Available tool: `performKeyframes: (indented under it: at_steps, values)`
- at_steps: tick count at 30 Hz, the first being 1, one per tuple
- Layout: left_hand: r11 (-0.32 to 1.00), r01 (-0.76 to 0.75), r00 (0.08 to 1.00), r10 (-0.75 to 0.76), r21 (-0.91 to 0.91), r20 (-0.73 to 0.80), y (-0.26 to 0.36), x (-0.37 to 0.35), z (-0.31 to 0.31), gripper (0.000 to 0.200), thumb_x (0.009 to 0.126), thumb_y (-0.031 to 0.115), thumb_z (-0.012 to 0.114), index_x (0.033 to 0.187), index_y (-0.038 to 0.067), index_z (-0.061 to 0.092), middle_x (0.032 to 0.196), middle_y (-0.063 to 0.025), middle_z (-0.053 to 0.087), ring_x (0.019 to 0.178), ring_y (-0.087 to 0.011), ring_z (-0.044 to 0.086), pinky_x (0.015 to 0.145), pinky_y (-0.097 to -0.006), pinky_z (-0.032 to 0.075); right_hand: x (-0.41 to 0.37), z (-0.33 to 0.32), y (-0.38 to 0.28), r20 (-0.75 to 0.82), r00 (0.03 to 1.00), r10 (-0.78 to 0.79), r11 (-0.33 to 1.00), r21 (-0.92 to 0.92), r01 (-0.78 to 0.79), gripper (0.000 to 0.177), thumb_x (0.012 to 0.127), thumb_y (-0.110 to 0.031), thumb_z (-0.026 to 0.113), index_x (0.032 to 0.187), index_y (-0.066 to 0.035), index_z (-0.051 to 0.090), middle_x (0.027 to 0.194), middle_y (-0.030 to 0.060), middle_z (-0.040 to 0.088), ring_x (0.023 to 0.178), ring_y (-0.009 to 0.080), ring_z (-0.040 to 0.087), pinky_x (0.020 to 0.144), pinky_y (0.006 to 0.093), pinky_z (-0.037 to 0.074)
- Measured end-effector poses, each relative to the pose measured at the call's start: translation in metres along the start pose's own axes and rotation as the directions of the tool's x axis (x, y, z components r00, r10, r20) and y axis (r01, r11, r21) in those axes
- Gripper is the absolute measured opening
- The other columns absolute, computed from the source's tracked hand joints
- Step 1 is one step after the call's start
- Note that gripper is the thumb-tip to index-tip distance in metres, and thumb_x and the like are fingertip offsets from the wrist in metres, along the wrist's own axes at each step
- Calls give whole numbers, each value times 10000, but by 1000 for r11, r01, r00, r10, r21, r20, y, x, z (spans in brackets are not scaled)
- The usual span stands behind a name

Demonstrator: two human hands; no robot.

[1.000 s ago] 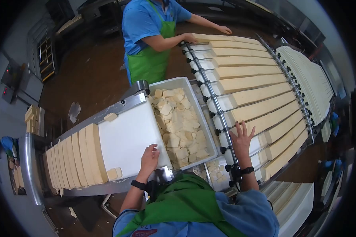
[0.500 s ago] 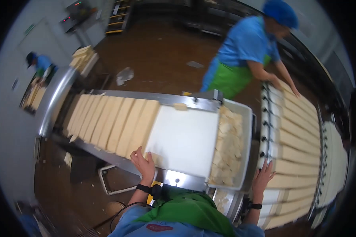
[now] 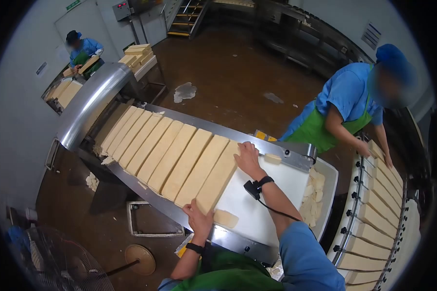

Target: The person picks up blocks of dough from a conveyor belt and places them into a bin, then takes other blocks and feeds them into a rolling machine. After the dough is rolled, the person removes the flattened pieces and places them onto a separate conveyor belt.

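A row of long, pale dough-like slabs (image 3: 169, 157) lies side by side across the belt. At the near end of the rightmost slab (image 3: 218, 180), my left hand (image 3: 199, 220) has its fingers curled round the end. My right hand (image 3: 249, 157) reaches across the white belt (image 3: 257, 199) and grips the same slab's far end. That slab rests against its neighbour. A flat offcut (image 3: 226, 218) lies beside my left hand, and a small piece (image 3: 272, 158) lies near the far rail.
A white tub (image 3: 331, 194) of thin scraps stands at the belt's right end. Beyond it, a co-worker (image 3: 342, 104) handles slabs on a second conveyor (image 3: 349, 228). A metal hood (image 3: 96, 104) covers the belt's left end. A fan (image 3: 68, 264) stands at lower left.
My right hand has moved left from beside the second conveyor onto the slab's far end. My left hand now grips its near end. The view has turned left.
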State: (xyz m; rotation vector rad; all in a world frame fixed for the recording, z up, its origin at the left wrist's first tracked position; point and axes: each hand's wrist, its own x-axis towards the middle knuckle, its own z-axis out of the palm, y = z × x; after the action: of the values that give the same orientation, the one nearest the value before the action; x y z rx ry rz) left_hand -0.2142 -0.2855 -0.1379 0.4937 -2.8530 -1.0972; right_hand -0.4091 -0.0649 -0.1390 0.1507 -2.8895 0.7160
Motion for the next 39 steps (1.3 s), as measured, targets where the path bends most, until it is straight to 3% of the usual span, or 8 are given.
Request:
performKeyframes:
  at_steps: [5, 13, 18, 21, 24, 27, 31, 39]
  values:
    - [1000, 8, 998, -7, -9, 64, 7, 2, -2, 865, 680, 221, 865, 1371, 35, 379, 1219, -214, 368, 1064, -429, 543, 882, -479, 495, 27, 28, -2, 50, 989, 136, 967, -223, -122, 520, 812, -354, 706, 1210, -37, 600, 1211, 126, 506, 1181, 287, 441, 951, 507, 337]
    - [996, -37, 993, 29, 77, 111, 31, 4, -4, 814, 658, 238, 873, 1333, 59, 453, 1200, -221, 409, 1077, -423, 543, 890, -486, 486, 3, 8, 18, 95, 981, 167, 983, -93, -159, 556, 802, -415, 698, 1178, -11, 626, 1172, 176, 591, 1175, 321, 514, 985, 524, 337]
    - [943, -318, 891, 263, 95, 370, 42, 5, -6, 786, 653, 290, 879, 1320, 125, 498, 1190, -210, 456, 1054, -412, 574, 831, -494, 510, -100, -46, 83, -82, 963, 257, 966, 13, -257, 570, 812, -365, 718, 1122, 97, 594, 1151, 281, 590, 1069, 439, 584, 927, 459, 499]
    - [870, -488, 764, 384, 74, 519, 46, 12, 6, 834, 671, 361, 862, 1379, 151, 474, 1250, -215, 461, 1043, -395, 591, 810, -496, 525, -158, -99, 69, -135, 808, 573, 818, 34, -575, 630, 843, -394, 698, 1206, 98, 548, 1177, 298, 582, 1086, 452, 571, 972, 480, 465]
    - [819, -560, 701, 389, 124, 597, 52, 14, 20, 928, 683, 445, 835, 1456, 165, 404, 1343, -257, 455, 1155, -438, 545, 938, -542, 480, -205, -65, 96, -334, 820, 465, 815, -201, -544, 680, 881, -427, 662, 1282, 97, 499, 1205, 307, 574, 1097, 443, 565, 1004, 502, 427]
    - [834, -522, 731, 328, 179, 599, 50, 10, 42, 932, 682, 377, 822, 1462, 136, 374, 1400, -304, 438, 1323, -452, 417, 1067, -559, 378, -212, -78, 69, -275, 736, 618, 780, 96, -619, 686, 873, -429, 667, 1286, 96, 508, 1159, 291, 614, 1087, 424, 582, 978, 494, 444]
    - [813, -577, 769, 507, 81, 388, 60, -13, 33, 756, 569, 200, 865, 1236, 84, 529, 1193, -213, 505, 1067, -436, 543, 919, -499, 480, -254, -80, 47, -408, 668, 622, 764, 126, -633, 662, 837, -393, 693, 1288, 42, 482, 1153, 249, 586, 1053, 405, 579, 919, 486, 473]
    - [462, -818, 388, 883, -343, 265, 139, -131, 60, 701, 678, 44, 771, 1321, 64, 492, 1310, -228, 418, 1179, -425, 457, 1004, -482, 395, -415, -172, 52, -790, 178, 587, 567, 245, -786, 604, 886, -337, 680, 1328, 25, 483, 1253, 251, 557, 1183, 429, 520, 1022, 491, 411]
